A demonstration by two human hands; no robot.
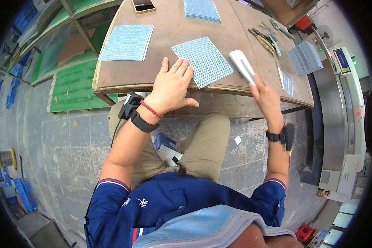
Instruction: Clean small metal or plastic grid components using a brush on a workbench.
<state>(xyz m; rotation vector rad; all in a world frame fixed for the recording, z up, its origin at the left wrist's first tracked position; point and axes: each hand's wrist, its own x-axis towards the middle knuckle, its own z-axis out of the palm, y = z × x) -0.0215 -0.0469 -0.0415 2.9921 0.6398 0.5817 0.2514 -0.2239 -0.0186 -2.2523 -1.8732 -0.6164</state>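
Observation:
A light-blue sheet with a grid of dark lines (203, 62) lies at an angle on the brown table (169, 25), near its front edge. My left hand (171, 82) rests flat with fingers spread, its fingertips on the sheet's left edge. In my right hand (266, 97) is the end of a white brush (242, 66), held just right of the sheet. Dark bristles seem to show along the brush's left side, though they are blurred. A stack of similar blue sheets (127, 43) sits to the left, and another stack (201, 10) at the far side.
Pliers (262, 40) and other hand tools lie at the table's right. Beyond them are a blue gridded piece (305, 58) and a small blue strip (287, 84). A phone (144, 5) is at the far left. Green-topped shelving (76, 89) stands left, a grey-white machine (347, 120) right.

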